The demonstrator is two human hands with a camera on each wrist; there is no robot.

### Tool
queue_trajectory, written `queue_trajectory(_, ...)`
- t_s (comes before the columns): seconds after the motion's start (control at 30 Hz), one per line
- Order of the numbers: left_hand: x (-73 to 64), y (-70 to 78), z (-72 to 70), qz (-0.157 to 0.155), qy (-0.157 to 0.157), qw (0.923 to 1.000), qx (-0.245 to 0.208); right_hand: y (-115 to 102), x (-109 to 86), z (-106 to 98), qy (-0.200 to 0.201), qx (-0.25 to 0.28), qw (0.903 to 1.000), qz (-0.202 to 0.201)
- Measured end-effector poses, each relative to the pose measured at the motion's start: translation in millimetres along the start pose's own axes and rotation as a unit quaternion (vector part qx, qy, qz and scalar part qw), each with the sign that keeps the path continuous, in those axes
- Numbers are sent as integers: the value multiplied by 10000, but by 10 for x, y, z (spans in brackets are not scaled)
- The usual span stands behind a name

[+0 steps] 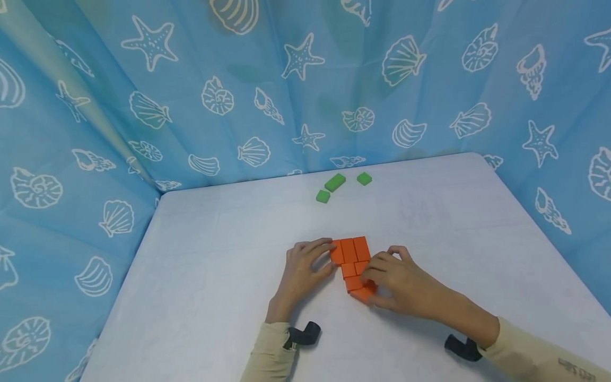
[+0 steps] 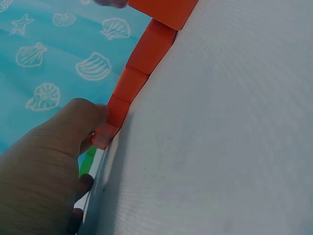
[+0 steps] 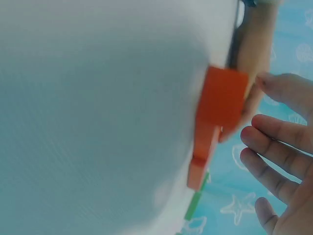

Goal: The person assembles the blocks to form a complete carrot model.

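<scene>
Several flat orange blocks lie pressed together on the white table, three side by side at the far end and a narrower column running toward the person. My left hand pinches the leftmost block, thumb at its near end and index finger at its far end. In the left wrist view its thumb lies against an orange block. Over the near right of the group is my right hand, fingers spread and lightly bent, partly hiding blocks. In the right wrist view its thumb tip is right by the nearest orange block.
Farther back on the white table lie a long green block and two small ones, a left green block and a right green block. A blue curtain with white shells hangs behind and along the sides.
</scene>
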State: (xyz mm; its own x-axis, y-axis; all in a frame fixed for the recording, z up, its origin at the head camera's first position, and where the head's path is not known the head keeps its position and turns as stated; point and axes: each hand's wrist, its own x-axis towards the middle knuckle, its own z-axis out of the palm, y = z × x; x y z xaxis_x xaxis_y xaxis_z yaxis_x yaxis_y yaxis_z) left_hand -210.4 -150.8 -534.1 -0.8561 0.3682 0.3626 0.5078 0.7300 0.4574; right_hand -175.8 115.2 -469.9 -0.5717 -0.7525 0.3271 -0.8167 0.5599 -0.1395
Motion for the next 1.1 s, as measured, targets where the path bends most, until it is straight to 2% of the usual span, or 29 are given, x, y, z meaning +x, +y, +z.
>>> queue_trajectory(0.2, 34, -17, 12, -67, -40, 10000, 45, 248, 206, -131, -95, -3, 9976, 680)
queue_trajectory(0.47, 63, -12, 13, -162, -164, 9997, -24, 770, 653, -200, -262, -125, 9909, 1314)
queue_trajectory(0.6, 16, -12, 21, -263, -199, 9995, -13, 1022, 920, -111, -263, -108, 9885, 1484)
queue_trajectory(0.73, -11, -13, 17, -248, -107, 9996, -24, 1227, 1179, -3, -255, -157, 9875, 1546)
queue_trajectory(0.97, 3, 3, 7, -52, 59, 9999, 73, 1478, 1558, 180, -390, -426, 9856, 1588)
queue_trajectory(1.1, -30, 7, 37, -14, 165, 9998, 97, 1551, 1720, 323, -714, -523, 9811, 1719)
